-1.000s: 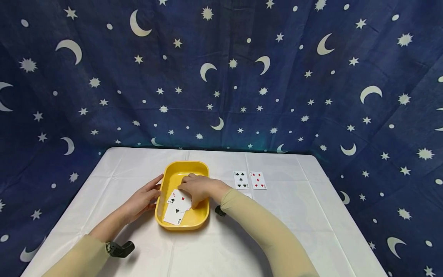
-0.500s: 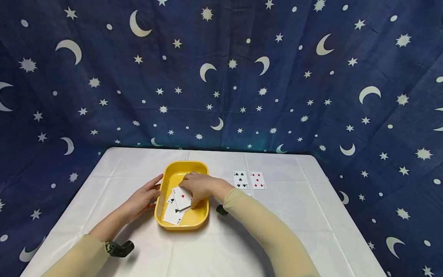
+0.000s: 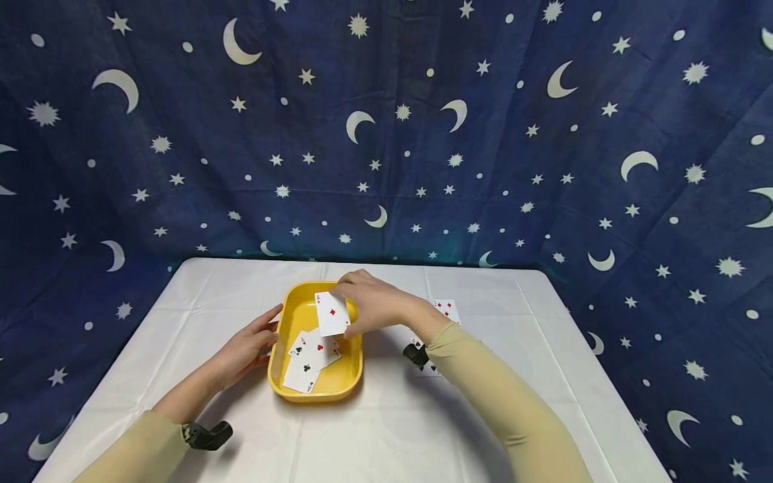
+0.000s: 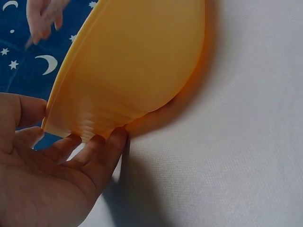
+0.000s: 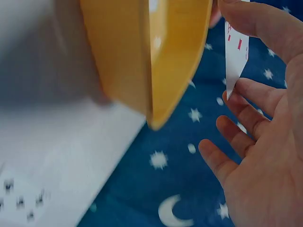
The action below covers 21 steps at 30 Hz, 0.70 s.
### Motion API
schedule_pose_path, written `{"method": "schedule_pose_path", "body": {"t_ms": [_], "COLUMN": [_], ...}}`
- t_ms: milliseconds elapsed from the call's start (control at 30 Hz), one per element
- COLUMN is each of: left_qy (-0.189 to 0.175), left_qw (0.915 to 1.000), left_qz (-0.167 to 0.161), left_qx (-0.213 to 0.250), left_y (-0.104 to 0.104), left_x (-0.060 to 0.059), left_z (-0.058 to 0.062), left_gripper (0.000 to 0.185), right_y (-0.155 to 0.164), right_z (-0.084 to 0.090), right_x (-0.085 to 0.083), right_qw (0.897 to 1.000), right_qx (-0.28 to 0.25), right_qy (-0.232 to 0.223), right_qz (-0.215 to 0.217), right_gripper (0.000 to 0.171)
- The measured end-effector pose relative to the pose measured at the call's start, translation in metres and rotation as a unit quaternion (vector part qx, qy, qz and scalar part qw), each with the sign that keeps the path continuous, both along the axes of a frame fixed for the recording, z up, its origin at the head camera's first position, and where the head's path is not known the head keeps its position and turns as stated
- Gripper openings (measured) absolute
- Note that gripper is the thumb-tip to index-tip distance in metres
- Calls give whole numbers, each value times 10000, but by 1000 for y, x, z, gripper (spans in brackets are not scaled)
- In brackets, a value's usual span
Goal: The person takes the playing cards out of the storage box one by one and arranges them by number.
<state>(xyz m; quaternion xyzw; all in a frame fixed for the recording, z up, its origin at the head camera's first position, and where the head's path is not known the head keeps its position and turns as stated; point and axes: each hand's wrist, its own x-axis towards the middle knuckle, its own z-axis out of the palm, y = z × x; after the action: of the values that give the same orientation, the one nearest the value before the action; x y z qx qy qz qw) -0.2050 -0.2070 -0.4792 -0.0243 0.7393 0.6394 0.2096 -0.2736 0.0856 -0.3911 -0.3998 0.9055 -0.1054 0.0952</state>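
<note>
Yellow oval plastic tray [image 3: 284, 376] touches the left hand's [image 3: 244, 349] straight fingers [image 4: 102, 153]; above it, the right hand [image 3: 374, 305] pinches a white ace-of-diamonds card [image 3: 331, 313].

The yellow tray [image 3: 356, 354] looks like smooth moulded plastic with a soft sheen, faintly ribbed on its outer wall near the left hand [image 4: 42, 175]. The ace of diamonds [image 3: 331, 313], pinched in the right hand [image 3: 371, 302], is thin, glossy coated paper, as are the cards in the tray [image 3: 309, 355]. A matt white cloth with a fine weave and fold creases covers the worktop [image 3: 386, 429]. The far backdrop [image 3: 386, 134] is matt, wrinkled blue fabric.
</note>
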Motion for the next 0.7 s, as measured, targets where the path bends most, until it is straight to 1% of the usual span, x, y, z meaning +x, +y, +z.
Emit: {"method": "schedule_pose_path", "body": {"t_ms": [167, 300, 467, 700], "left_qy": [48, 83, 55, 27], "left_qw": [10000, 9999, 9998, 9997], "left_qz": [38, 62, 114, 80], "left_qx": [-1, -61, -129, -213], "left_y": [1, 3, 3, 4], "left_x": [1, 1, 2, 2], "left_z": [0, 0, -2, -3], "left_gripper": [72, 71, 71, 69], "right_y": [42, 78, 110, 136], "right_z": [16, 20, 18, 3], "right_x": [8, 17, 32, 54], "right_qw": [9990, 9975, 9968, 9978], "right_qx": [-252, -412, -394, -156], "right_qy": [199, 285, 223, 280], "right_qz": [-295, -506, -657, -588], "right_gripper": [88, 86, 88, 91]}}
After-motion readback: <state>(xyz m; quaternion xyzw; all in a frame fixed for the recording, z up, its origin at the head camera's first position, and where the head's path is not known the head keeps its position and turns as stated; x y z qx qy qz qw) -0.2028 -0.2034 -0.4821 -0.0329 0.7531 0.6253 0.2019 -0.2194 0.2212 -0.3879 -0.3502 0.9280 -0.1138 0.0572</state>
